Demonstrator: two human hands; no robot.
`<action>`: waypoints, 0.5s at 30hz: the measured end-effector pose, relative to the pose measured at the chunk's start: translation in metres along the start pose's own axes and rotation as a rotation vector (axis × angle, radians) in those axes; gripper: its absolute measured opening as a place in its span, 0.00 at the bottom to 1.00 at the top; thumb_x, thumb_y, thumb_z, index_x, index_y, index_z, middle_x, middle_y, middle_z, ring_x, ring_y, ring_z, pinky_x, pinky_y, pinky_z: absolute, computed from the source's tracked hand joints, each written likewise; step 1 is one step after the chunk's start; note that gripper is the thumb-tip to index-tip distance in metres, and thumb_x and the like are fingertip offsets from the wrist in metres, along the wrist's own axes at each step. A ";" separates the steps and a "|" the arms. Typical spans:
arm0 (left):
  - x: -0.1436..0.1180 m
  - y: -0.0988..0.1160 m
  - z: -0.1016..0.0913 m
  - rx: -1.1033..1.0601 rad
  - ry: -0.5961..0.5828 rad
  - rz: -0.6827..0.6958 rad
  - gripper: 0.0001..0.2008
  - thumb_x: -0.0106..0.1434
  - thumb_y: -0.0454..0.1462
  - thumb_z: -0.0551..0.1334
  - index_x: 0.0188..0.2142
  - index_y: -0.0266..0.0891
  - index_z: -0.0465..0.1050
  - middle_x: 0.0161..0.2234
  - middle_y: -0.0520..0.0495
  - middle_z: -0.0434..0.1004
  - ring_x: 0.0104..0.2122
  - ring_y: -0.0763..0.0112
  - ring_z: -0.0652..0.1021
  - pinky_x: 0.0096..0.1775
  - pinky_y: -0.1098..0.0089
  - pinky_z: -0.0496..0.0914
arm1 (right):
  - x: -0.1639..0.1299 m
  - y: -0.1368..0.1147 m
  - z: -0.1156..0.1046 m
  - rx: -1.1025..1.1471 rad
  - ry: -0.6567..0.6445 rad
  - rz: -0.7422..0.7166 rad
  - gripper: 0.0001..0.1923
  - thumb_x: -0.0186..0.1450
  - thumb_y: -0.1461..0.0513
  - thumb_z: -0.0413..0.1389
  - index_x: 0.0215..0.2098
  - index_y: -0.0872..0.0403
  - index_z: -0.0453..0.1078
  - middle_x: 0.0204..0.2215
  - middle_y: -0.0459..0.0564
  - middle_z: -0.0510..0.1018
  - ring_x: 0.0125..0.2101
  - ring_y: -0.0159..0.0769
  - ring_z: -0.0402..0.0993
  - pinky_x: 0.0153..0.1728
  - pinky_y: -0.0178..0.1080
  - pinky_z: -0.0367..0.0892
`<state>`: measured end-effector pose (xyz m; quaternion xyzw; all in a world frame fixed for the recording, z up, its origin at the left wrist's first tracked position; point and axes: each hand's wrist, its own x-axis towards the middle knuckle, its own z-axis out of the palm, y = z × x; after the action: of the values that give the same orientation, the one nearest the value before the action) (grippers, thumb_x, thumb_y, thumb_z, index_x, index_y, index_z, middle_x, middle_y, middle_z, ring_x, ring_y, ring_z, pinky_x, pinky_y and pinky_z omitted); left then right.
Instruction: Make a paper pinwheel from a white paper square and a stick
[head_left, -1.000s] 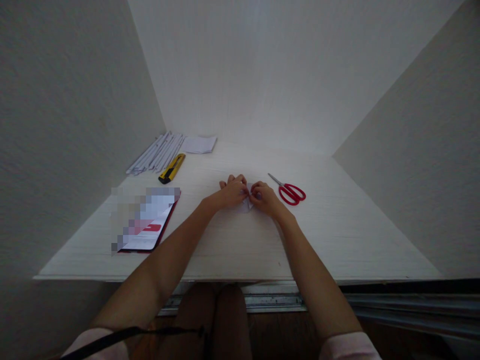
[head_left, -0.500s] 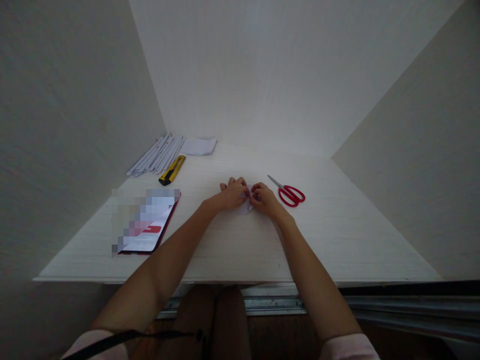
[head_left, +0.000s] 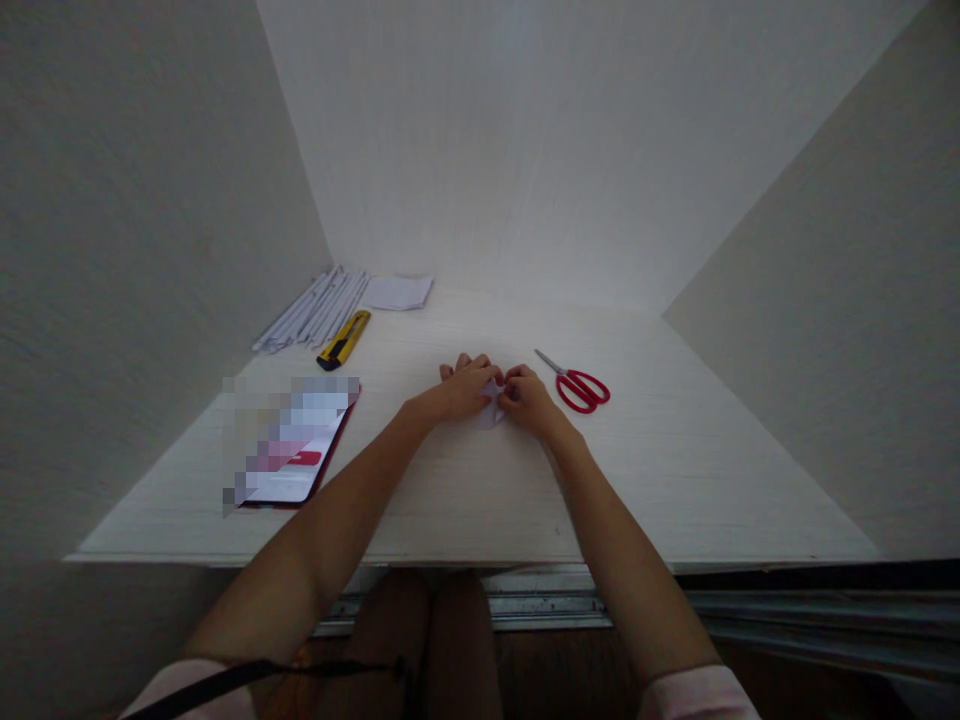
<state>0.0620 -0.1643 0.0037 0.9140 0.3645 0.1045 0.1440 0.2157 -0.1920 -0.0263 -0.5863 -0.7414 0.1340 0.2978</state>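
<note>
A small piece of white folded paper (head_left: pixel 490 411) lies on the pale wooden desk (head_left: pixel 675 470), at its middle. My left hand (head_left: pixel 463 385) and my right hand (head_left: pixel 527 396) meet over it, fingertips pinching its upper edge from both sides. Most of the paper is hidden under the fingers. Red-handled scissors (head_left: pixel 580 385) lie shut just right of my right hand.
At the back left lie a bundle of rolled white paper strips (head_left: pixel 311 309), a yellow utility knife (head_left: pixel 343 339) and a flat stack of white sheets (head_left: pixel 398 292). A tablet in a dark red case (head_left: pixel 292 450) lies at the front left. White walls enclose the desk on three sides.
My hands have stayed together on the paper, with the fingers shifting only slightly. The view has moved a little.
</note>
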 end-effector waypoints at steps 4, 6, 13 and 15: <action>0.000 -0.001 0.000 0.011 -0.009 0.006 0.10 0.55 0.34 0.53 0.38 0.40 0.65 0.42 0.46 0.63 0.42 0.62 0.60 0.39 0.65 0.55 | 0.000 0.001 0.000 0.010 -0.007 -0.005 0.07 0.51 0.69 0.51 0.16 0.57 0.60 0.30 0.49 0.64 0.29 0.29 0.60 0.32 0.35 0.59; 0.000 -0.002 -0.001 0.016 -0.010 0.023 0.11 0.55 0.34 0.53 0.39 0.39 0.65 0.42 0.46 0.63 0.42 0.62 0.60 0.39 0.65 0.55 | 0.000 0.001 0.000 0.015 -0.006 -0.004 0.07 0.51 0.69 0.51 0.17 0.57 0.60 0.30 0.49 0.64 0.29 0.29 0.60 0.32 0.35 0.59; -0.002 -0.002 -0.003 0.035 -0.024 0.042 0.12 0.57 0.36 0.52 0.40 0.39 0.67 0.42 0.45 0.64 0.42 0.61 0.60 0.37 0.65 0.55 | 0.000 0.002 0.001 0.015 -0.004 -0.006 0.07 0.51 0.68 0.51 0.16 0.57 0.60 0.30 0.48 0.64 0.29 0.28 0.60 0.32 0.34 0.59; -0.002 -0.001 -0.004 0.035 -0.023 0.038 0.11 0.57 0.36 0.52 0.39 0.39 0.68 0.42 0.44 0.64 0.42 0.61 0.60 0.37 0.65 0.55 | 0.001 0.003 0.002 0.008 0.000 -0.004 0.07 0.51 0.68 0.51 0.17 0.57 0.61 0.30 0.48 0.64 0.29 0.28 0.60 0.32 0.34 0.59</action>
<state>0.0587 -0.1641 0.0066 0.9244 0.3470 0.0902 0.1303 0.2169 -0.1903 -0.0292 -0.5834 -0.7422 0.1362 0.3003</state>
